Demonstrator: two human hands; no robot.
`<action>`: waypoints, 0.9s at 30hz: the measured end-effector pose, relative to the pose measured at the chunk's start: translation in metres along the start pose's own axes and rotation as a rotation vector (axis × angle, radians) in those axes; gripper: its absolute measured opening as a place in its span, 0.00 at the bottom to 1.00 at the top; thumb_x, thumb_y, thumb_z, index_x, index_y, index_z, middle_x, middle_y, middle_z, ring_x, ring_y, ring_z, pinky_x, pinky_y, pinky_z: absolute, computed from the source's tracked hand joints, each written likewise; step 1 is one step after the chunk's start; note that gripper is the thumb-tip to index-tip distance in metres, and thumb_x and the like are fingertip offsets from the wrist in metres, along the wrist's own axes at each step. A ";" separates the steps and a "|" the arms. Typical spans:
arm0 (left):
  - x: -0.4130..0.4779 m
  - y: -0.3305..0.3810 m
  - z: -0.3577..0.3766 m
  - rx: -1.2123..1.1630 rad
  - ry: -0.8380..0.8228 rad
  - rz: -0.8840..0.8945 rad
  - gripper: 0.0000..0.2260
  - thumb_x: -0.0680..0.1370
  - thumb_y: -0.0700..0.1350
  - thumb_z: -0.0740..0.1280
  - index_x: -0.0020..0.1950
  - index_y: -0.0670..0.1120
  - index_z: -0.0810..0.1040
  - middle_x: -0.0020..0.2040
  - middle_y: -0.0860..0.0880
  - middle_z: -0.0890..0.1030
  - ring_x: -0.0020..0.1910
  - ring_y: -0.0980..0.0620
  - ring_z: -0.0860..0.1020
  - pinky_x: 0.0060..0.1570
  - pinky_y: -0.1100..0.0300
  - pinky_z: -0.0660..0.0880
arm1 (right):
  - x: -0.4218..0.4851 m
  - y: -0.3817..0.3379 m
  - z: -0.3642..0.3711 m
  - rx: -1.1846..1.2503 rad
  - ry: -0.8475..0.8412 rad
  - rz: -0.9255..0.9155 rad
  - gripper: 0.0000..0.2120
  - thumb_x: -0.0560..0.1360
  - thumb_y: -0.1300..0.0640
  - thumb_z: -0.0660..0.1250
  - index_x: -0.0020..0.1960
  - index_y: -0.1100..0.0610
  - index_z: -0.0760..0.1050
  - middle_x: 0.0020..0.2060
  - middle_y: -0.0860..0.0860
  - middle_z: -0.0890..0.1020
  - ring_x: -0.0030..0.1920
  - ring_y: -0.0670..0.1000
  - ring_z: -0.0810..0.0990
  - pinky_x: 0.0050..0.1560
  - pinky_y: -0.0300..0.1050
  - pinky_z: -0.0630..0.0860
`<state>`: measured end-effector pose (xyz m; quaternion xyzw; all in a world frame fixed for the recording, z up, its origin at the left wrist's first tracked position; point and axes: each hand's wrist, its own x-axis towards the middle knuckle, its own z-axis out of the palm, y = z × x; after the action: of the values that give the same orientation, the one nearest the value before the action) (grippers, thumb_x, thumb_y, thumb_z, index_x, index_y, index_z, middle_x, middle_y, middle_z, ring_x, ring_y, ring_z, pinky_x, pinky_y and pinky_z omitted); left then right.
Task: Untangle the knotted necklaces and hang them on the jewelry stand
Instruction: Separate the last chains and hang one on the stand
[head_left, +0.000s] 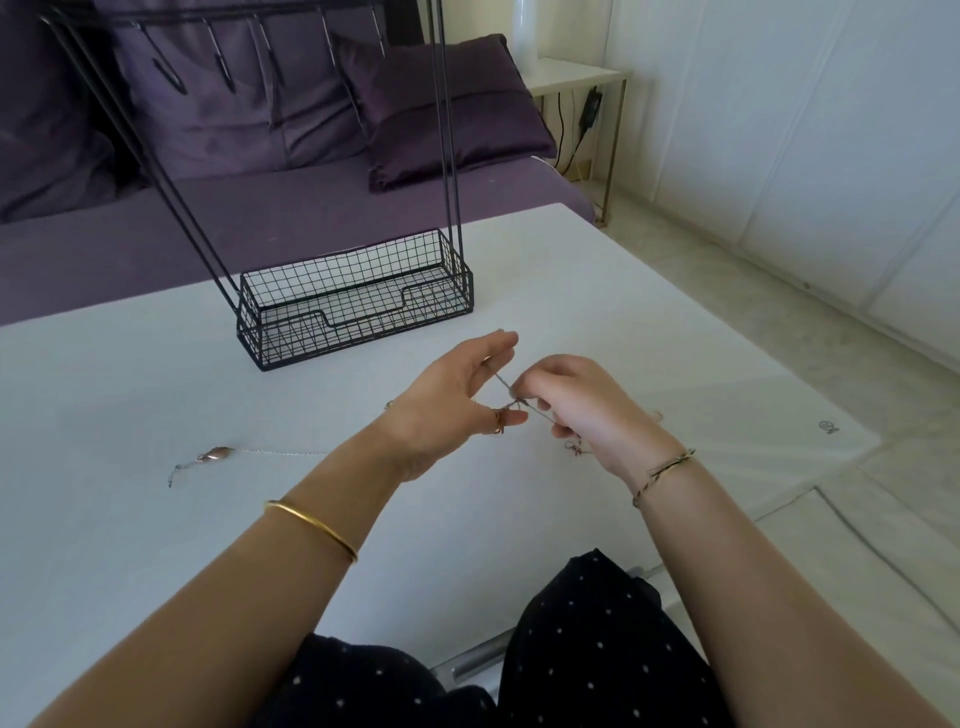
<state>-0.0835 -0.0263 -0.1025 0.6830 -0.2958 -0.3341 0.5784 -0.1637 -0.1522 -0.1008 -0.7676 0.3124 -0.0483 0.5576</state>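
A knot of thin necklace chains (511, 404) is stretched between my two hands just above the white table (156, 395). My left hand (452, 400) pinches one strand with thumb and finger, its other fingers spread. My right hand (582, 405) is curled, pinching the knot from the right. One fine chain runs left across the table to a rose-coloured pendant (212, 455). A small clasp (574, 448) dangles under my right hand. The black wire jewelry stand (358, 296), with a mesh basket base and hooks on its top bar (223, 67), stands behind my hands. No necklace hangs on it.
A purple sofa with cushions (452, 114) lies behind the table. A small side table with a white vase (571, 73) stands at the back right. My lap in dark dotted fabric (571, 649) is at the table's near edge. Pale floor on the right.
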 end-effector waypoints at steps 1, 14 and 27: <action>0.000 0.000 0.000 0.008 0.006 0.003 0.34 0.71 0.20 0.62 0.72 0.47 0.66 0.74 0.57 0.65 0.71 0.62 0.65 0.57 0.51 0.78 | -0.001 0.000 -0.001 -0.004 -0.019 -0.013 0.08 0.73 0.55 0.65 0.45 0.57 0.80 0.35 0.49 0.75 0.30 0.48 0.68 0.36 0.43 0.66; -0.001 -0.011 0.003 0.151 0.071 -0.161 0.19 0.76 0.27 0.58 0.65 0.39 0.72 0.58 0.43 0.79 0.54 0.53 0.80 0.46 0.65 0.80 | -0.003 0.009 -0.011 0.132 -0.036 -0.200 0.05 0.73 0.62 0.68 0.40 0.59 0.81 0.22 0.43 0.69 0.30 0.46 0.66 0.28 0.39 0.60; 0.012 0.011 -0.057 0.992 0.814 0.037 0.10 0.79 0.38 0.59 0.52 0.47 0.79 0.48 0.46 0.80 0.53 0.43 0.74 0.41 0.54 0.68 | 0.006 0.011 -0.011 0.070 -0.001 -0.210 0.04 0.72 0.62 0.70 0.39 0.57 0.80 0.29 0.45 0.76 0.27 0.42 0.67 0.24 0.31 0.62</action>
<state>-0.0310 -0.0033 -0.0868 0.9364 -0.1835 0.1385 0.2651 -0.1684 -0.1667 -0.1076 -0.7762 0.2280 -0.1171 0.5761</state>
